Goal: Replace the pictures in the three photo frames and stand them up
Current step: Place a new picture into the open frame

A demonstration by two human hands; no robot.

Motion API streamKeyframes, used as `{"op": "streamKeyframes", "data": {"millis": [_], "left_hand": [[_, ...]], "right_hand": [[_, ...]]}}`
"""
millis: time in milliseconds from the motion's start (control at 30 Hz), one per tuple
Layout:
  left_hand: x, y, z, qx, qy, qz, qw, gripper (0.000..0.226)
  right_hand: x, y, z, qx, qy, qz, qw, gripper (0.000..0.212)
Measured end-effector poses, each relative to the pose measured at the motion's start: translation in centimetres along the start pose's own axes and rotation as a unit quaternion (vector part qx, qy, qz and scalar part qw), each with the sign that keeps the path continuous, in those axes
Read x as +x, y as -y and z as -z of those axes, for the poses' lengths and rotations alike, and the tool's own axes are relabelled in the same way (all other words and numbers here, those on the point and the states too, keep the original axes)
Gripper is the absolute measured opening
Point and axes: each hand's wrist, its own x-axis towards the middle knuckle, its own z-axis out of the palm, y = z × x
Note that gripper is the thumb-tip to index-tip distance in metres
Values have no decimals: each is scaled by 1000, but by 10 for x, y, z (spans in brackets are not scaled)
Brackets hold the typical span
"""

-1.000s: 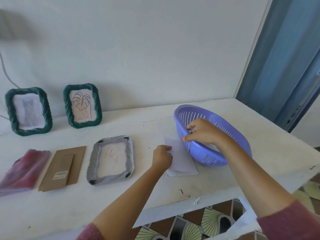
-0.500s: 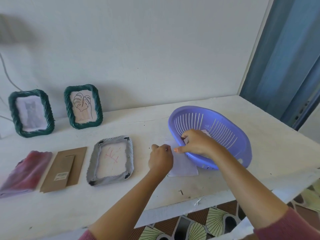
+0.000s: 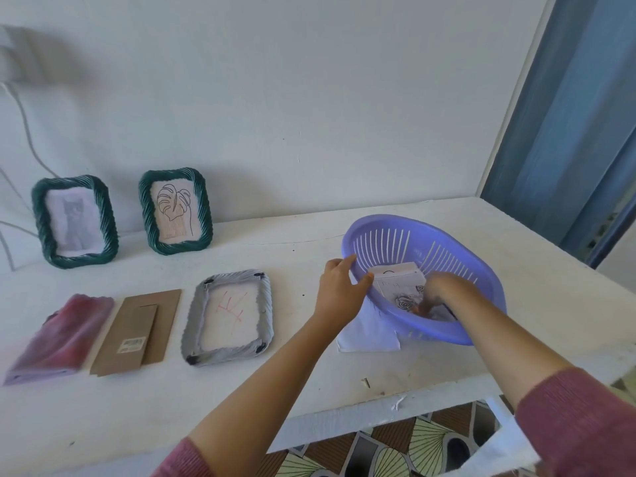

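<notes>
Two dark green, rope-textured photo frames are seen standing upright at the far left of a white table (image 3: 309, 390), against the wall. The left frame (image 3: 43, 225) holds a faint grey cat drawing (image 3: 74, 220). The right frame (image 3: 148, 208) holds a line drawing of a leaf (image 3: 175, 208). A third frame (image 3: 265, 304) lies face down nearer the middle, its grey ridged back showing. A sheet marked with red lines (image 3: 230, 311) is set in its opening.

Just left of it a brown cardboard backing (image 3: 137, 330) with a fold-out stand lies flat. A pinkish-red cloth (image 3: 62, 335) lies further left.

At the right, a purple slotted basket (image 3: 430, 333) is tipped toward the near side. It rests partly on a white sheet (image 3: 368, 333). Its left rim is gripped by the left hand (image 3: 339, 290), thumb inside and fingers curled over the edge.

A stack of pictures (image 3: 399, 284), with rose drawings on the top one, lies inside. The right hand (image 3: 438, 292) is reached into the basket at the stack. Its fingers are blurred, so a grip cannot be told.
</notes>
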Motion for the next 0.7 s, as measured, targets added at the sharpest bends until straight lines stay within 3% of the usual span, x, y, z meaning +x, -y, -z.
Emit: {"op": "streamKeyframes", "data": {"millis": [67, 133, 167, 267, 333, 433, 533, 633, 700], "left_hand": [[0, -1, 2, 5, 1, -1, 1000, 54], [0, -2, 3, 10, 4, 1, 1000, 55], [0, -2, 3, 13, 5, 1, 1000, 54], [-1, -5, 5, -9, -3, 8, 1000, 48], [-1, -6, 10, -59, -23, 21, 998, 42], [0, -12, 26, -128, -81, 22, 988, 38], [-4, -24, 48, -256, -72, 57, 962, 34], [-9, -26, 68, -384, -13, 91, 919, 31], [-12, -14, 78, -405, -13, 101, 909, 26]], "right_hand": [[-4, 1, 1, 5, -20, -13, 1000, 47], [-6, -1, 2, 20, -59, -8, 998, 12], [-5, -2, 3, 30, -72, -2, 997, 6], [-12, -3, 10, 39, -71, 10, 997, 13], [-16, -5, 22, 71, -85, 34, 993, 6], [-35, -1, 49, 145, -176, 93, 969, 19], [-73, 24, 67, 208, -283, 172, 920, 10], [-113, 66, 56, 142, -332, 246, 899, 12], [-131, 96, 39, 92, -314, 296, 897, 16]]}}
